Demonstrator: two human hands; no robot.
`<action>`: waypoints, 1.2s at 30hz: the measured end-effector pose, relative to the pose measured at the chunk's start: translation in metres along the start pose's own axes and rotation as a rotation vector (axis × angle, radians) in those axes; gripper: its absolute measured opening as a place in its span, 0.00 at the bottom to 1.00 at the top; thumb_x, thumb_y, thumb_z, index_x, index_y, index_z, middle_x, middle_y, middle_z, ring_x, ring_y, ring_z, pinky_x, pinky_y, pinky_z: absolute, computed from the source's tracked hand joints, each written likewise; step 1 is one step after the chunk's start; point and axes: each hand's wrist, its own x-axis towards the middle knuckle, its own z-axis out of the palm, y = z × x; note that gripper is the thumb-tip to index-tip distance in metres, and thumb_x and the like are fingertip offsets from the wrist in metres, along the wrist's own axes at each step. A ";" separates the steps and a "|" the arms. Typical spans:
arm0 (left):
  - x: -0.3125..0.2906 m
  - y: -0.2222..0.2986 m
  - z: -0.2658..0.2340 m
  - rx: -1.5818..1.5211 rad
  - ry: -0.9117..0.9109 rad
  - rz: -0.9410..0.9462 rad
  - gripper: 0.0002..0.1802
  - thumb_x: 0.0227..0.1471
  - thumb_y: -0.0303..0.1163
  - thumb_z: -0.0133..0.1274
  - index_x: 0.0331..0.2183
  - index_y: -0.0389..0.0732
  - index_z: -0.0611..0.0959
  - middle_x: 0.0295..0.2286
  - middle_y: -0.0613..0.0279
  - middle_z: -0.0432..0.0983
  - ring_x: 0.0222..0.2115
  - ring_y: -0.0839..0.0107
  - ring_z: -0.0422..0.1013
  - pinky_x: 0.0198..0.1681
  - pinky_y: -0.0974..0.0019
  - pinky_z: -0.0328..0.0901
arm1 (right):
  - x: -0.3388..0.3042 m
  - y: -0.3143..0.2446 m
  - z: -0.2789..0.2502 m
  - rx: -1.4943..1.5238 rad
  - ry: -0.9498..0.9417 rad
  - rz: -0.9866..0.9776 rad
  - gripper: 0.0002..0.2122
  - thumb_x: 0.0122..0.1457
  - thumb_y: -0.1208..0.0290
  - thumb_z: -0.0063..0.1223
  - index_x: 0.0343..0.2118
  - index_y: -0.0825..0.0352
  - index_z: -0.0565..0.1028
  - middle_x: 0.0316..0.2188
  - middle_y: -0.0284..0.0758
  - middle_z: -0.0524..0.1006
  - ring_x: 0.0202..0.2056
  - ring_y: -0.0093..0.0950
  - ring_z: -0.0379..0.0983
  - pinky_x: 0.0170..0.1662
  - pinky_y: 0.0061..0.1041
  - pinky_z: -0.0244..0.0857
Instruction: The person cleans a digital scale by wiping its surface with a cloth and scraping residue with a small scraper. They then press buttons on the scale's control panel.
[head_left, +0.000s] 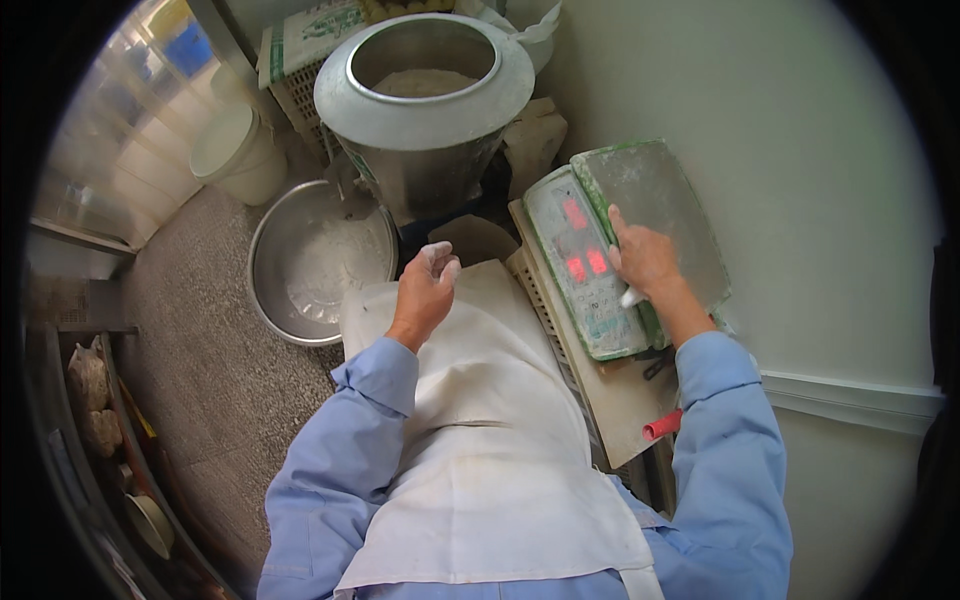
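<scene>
My left hand (425,295) hangs over my white apron (480,430), its fingers curled in and white powder on the tips; I see nothing in it. To the right, my right hand (648,260) is over the digital scale (590,270), index finger stretched out and the other fingers bent. Its thumb is whitened with powder, and no object shows in its grasp. The scale has a green frame, red lit digits and a powder-dusted metal platform (665,190). Left of my left hand, a wide metal bowl (262,270) on the floor holds some white powder.
A tall metal drum (425,170) with an open top and powder inside stands ahead. Beyond the bowl is a white bucket (240,155). The scale sits on a board (615,405) beside a red tube (662,425). A wall (780,180) bounds the right; a shelf (85,450) stands left.
</scene>
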 end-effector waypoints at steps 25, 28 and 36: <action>-0.064 0.007 0.036 0.081 -0.483 0.042 0.08 0.56 0.23 0.47 0.39 0.33 0.76 0.27 0.64 0.76 0.26 0.79 0.69 0.31 0.73 0.67 | -0.073 -0.139 0.042 1.874 0.009 0.480 0.16 0.62 0.60 0.43 0.39 0.72 0.71 0.25 0.29 0.70 0.27 0.17 0.64 0.29 0.17 0.59; -0.060 0.003 0.033 0.007 -0.322 -0.066 0.06 0.56 0.23 0.46 0.34 0.33 0.77 0.26 0.65 0.75 0.26 0.79 0.69 0.29 0.74 0.68 | -0.083 -0.139 0.035 1.881 -0.078 0.349 0.13 0.61 0.67 0.46 0.42 0.72 0.70 0.30 0.32 0.73 0.30 0.18 0.68 0.34 0.18 0.64; -0.059 0.007 0.032 -0.276 -0.194 -0.115 0.07 0.54 0.24 0.48 0.36 0.34 0.76 0.29 0.64 0.76 0.28 0.79 0.71 0.31 0.74 0.68 | -0.097 -0.136 0.027 2.360 -0.360 0.352 0.17 0.57 0.73 0.55 0.48 0.69 0.67 0.36 0.35 0.74 0.31 0.23 0.74 0.34 0.23 0.71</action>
